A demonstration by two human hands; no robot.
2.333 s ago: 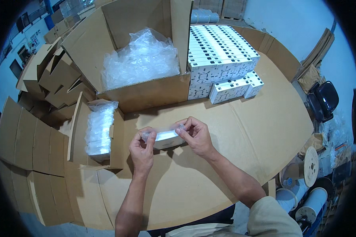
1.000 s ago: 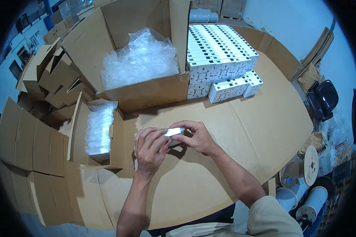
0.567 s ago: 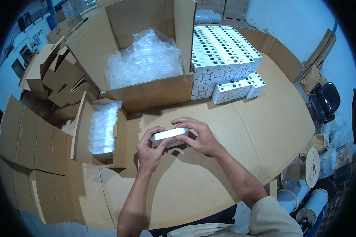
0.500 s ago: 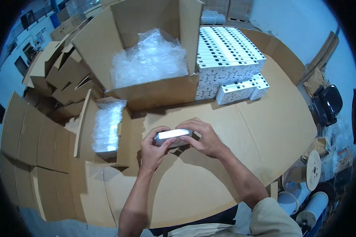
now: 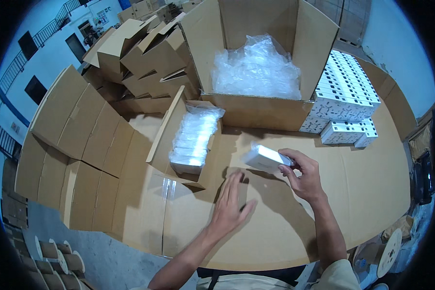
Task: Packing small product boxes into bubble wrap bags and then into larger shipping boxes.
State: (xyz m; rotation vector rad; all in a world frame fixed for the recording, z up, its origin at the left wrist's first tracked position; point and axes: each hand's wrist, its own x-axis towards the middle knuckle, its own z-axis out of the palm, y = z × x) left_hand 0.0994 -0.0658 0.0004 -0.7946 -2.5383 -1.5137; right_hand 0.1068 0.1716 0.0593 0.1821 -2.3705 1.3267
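My right hand [image 5: 302, 174] grips the right end of a small white box [image 5: 268, 157], held tilted above the cardboard-covered table. Clear plastic wrap shows at the box's left end. My left hand [image 5: 231, 205] is apart from it, fingers stretched out over the cardboard, holding nothing. Left of the white box stands an open cardboard carton [image 5: 162, 140] with a row of plastic-wrapped boxes [image 5: 194, 137] inside. My left fingertips are nearest to that carton's front right corner.
A large open carton [image 5: 261, 112] full of clear plastic bags [image 5: 258, 72] stands at the back. Stacked white patterned boxes [image 5: 345, 89] are to its right. Flat-sided brown cartons [image 5: 96, 150] line the left edge, with more folded cartons [image 5: 154, 63] behind. Spools [image 5: 58, 256] sit on the floor.
My left hand has let go of the white box and opened. My right hand has carried the box to the right, and the view has swung left.
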